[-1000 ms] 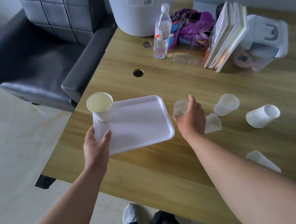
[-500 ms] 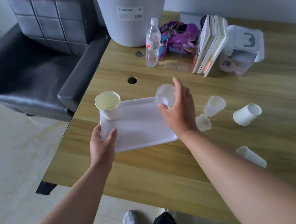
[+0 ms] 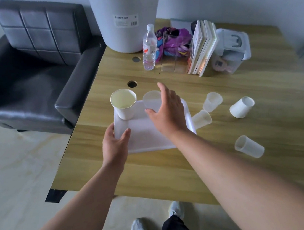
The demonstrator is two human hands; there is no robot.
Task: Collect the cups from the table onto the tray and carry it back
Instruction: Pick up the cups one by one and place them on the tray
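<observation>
Two cups (image 3: 123, 104) stand on the white tray (image 3: 145, 135) your left hand (image 3: 115, 144) pinches; your right hand (image 3: 166, 111) spreads open beside them. Wooden table (image 3: 224, 145), black armchair (image 3: 31, 70) alongside.

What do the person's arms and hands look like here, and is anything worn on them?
Both forearms are bare up to the frame edge; no sleeve shows. The left hand and the right hand wear no gloves, and no ring, watch or bracelet is visible. The fingers are uncovered, and the nails look short.
</observation>
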